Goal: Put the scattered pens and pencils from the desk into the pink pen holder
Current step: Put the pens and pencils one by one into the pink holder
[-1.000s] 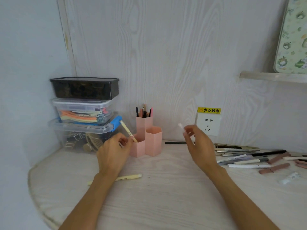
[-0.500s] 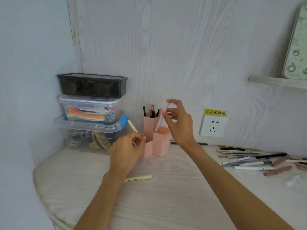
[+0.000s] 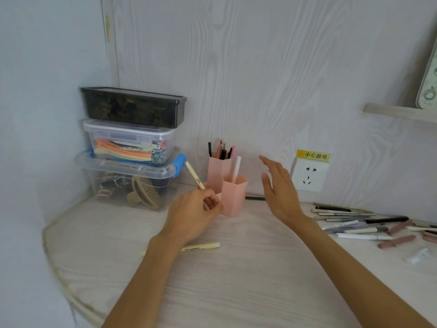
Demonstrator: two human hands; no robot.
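The pink pen holder (image 3: 233,197) stands at the back of the desk, made of hexagonal cups. Its tall rear cup holds several dark and pink pens, and a white pen (image 3: 236,169) stands in the front right cup. My left hand (image 3: 194,215) is closed on a cream pen (image 3: 194,175) that points up and left, just in front of the holder's low left cup. My right hand (image 3: 279,191) hovers to the right of the holder, fingers spread and holding nothing. Another cream pen (image 3: 199,247) lies on the desk under my left wrist. Several scattered pens (image 3: 354,223) lie at the right.
Three stacked plastic boxes (image 3: 132,147) stand left of the holder against the wall. A wall socket (image 3: 308,176) with a yellow label is behind my right hand. A black pen (image 3: 255,198) lies by the wall. A shelf (image 3: 399,113) juts out at upper right.
My right hand put the white pen into the holder's front right cup, let go and drew back to the right. My left hand stays by the holder with the cream pen.
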